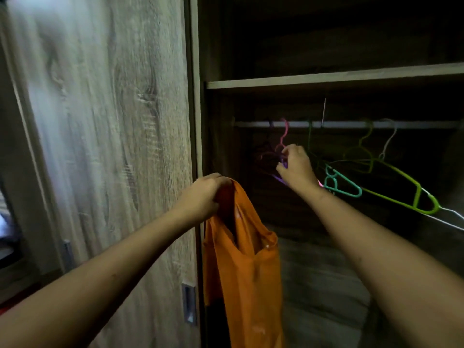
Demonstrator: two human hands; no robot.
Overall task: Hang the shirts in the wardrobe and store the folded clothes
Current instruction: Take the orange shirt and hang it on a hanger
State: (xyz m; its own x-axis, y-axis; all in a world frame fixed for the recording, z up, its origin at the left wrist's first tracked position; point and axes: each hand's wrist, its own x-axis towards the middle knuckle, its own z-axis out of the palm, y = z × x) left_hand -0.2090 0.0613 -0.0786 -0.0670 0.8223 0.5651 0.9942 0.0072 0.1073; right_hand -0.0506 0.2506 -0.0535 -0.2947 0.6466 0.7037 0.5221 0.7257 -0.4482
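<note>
Holding the orange shirt point(241, 259) up by its collar, bunched in the closed fingers of the left hand point(203, 194), below the rail point(351, 124) and just off its left end, right at the wardrobe's opening. Kept high, for a straight drop of cloth and a gaping neck ready to take a hanger. Not yet on one.

Reaching with the right hand point(296, 164) just under the rail, thumb and fingers curled and pinching the purple hanger point(278, 177) at the left of the row. Probably chosen as the nearest to the shirt. Crowded against the pink hanger point(282, 139), hooked on the rail directly above the fingers; hard to say whether touching both.

Further right below the rail, a teal hanger point(344, 187), a green hanger point(401, 187) and a white wire hanger point(449, 219), all tilted and overlapping. Likely to snag if tugged quickly.

Above the rail, a wooden shelf point(326, 79), dark behind. Left of the rail, the wardrobe door point(113, 146), standing aside and leaving room for both arms. No folded clothes in view.
</note>
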